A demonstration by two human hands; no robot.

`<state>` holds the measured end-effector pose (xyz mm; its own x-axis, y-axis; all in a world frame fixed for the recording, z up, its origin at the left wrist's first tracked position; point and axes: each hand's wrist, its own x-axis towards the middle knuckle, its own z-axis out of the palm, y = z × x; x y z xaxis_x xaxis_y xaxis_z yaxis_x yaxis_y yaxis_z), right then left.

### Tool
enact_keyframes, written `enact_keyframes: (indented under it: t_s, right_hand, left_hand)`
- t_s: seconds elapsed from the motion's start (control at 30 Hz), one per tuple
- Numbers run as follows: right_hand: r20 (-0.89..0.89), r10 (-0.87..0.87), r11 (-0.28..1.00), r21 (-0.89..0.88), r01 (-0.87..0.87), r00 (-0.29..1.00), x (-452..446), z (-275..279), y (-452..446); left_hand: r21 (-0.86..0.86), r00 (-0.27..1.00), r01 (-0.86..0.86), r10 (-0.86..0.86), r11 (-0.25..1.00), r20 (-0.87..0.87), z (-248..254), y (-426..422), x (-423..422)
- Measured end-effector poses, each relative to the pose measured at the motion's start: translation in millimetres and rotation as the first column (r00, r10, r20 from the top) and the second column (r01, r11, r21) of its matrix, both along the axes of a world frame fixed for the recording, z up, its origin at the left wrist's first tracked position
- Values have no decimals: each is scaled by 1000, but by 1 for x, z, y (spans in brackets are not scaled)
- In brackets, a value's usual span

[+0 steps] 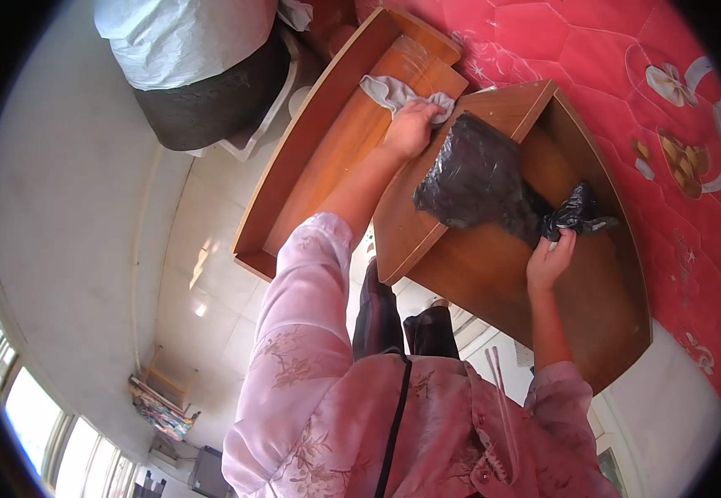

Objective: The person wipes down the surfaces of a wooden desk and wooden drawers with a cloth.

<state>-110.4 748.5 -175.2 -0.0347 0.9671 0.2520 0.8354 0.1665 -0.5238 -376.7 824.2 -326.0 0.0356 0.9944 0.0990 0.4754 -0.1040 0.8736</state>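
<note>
My left hand [411, 130] presses a pale grey cloth [389, 91] against the floor of a wooden drawer-like compartment [327, 170], near its far end. The fingers are curled over the cloth. My right hand [549, 259] grips the gathered neck of a black plastic bag [476, 170]. The bag's body lies across the divider of the wooden cabinet [493, 266], and its knotted end [576, 212] sticks out beyond my fingers. What the bag contains is hidden.
A red quilted cover [559, 41] with printed flowers borders the cabinet on the right. A black container [211, 95] under white plastic stands at the upper left, beside the wall. Pale floor tiles [219, 307] show below. A small shelf [165, 394] stands farther off.
</note>
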Motion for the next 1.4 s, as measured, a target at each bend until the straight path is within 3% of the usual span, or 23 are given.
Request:
enact_keyframes:
  t_s: [0.03, 0.07, 0.1, 0.13, 0.17, 0.2, 0.23, 0.27, 0.3, 0.33, 0.43, 0.53, 0.63, 0.73, 0.77, 0.83, 0.9, 0.97, 1.1, 1.17, 1.23, 1.3, 1.4]
  right_hand:
    - [3, 6, 1000, -2, -6, 1000, 0, 0, 1]
    - [2, 7, 1000, -3, -7, 1000, 0, 0, 1]
    - [4, 6, 1000, -4, -6, 1000, 0, 0, 1]
    - [8, 4, 1000, -5, -4, 1000, 0, 0, 1]
    - [12, 7, 1000, -9, -7, 1000, 0, 0, 1]
    - [19, -1, 1000, -9, 1, 1000, 0, 0, 1]
    - [26, -6, 1000, -9, 7, 1000, 0, -1, 2]
    - [32, 4, 1000, -23, -3, 999, 1, -1, 2]
    - [39, 3, 1000, -18, -2, 999, 2, -1, 1]
    - [42, -3, 1000, -5, 3, 999, 2, -1, 1]
    - [54, 12, 1000, 19, -13, 998, -1, 1, 1]
    - [64, 67, 997, 23, -69, 996, 6, -3, 2]
    - [57, 58, 997, 44, -61, 997, 3, -2, 2]
    - [73, 57, 998, 34, -60, 996, 3, -2, 2]
    - [83, 57, 997, 45, -61, 995, 3, -2, 1]
    - [70, 50, 998, 45, -54, 996, 2, -3, 2]
    - [63, 42, 998, 48, -45, 997, 1, -3, 1]
    - [81, 20, 999, 36, -23, 997, 2, -3, 1]
    - [110, 60, 997, 49, -66, 992, 4, -5, 2]
    - [119, 76, 995, 56, -83, 990, 9, -6, 3]
    - [101, 72, 996, 48, -77, 992, 10, -7, 5]
    - [95, 63, 996, 54, -68, 994, 9, -7, 6]
    - [83, 75, 995, 66, -81, 994, 5, -5, 5]
  left_hand:
    - [-130, 991, -15, 32, 991, 130, 9, -6, -5]
    - [-306, 850, -13, 171, 952, 498, 14, -8, -10]
    - [-455, 563, 63, 344, 888, 751, 20, -8, -15]
    - [-490, 380, 85, 427, 868, 821, 34, -4, -22]
    - [-494, 369, 66, 439, 867, 819, 33, 3, -27]
    - [-425, 847, -195, 370, 884, 381, 43, 5, -27]
    - [-211, 921, -344, 285, 915, -266, 53, 8, -27]
    - [-33, 898, -335, 309, 942, -312, 53, 8, -25]
    - [144, 873, -304, 336, 942, -353, 50, 9, -22]
    - [136, 897, -181, 220, 974, -383, 36, 7, -17]
    - [198, 873, -15, 109, 980, -475, 6, -22, -13]
    - [90, 904, -44, 77, 995, -421, 10, -79, -17]
    - [-33, 800, -65, 32, 997, -599, 37, -178, -39]
    - [-186, 685, -266, 50, 946, -727, 52, -267, -65]
    - [-179, 663, -394, 145, 902, -734, 54, -279, -68]
    - [-165, 649, -504, 245, 848, -720, 49, -270, -63]
    - [-118, 715, -468, 296, 876, -634, 41, -235, -55]
    - [10, 768, -370, 312, 929, -560, 34, -167, -47]
    - [224, 683, -200, 300, 954, -667, 10, -49, -52]
    - [32, 628, -184, 142, 982, -765, 33, -47, -68]
    - [46, 608, -241, 188, 969, -772, 22, -88, -85]
    - [-67, 608, -369, 186, 927, -772, 34, -150, -90]
    - [-322, 579, -636, 158, 702, -800, 51, -241, -88]
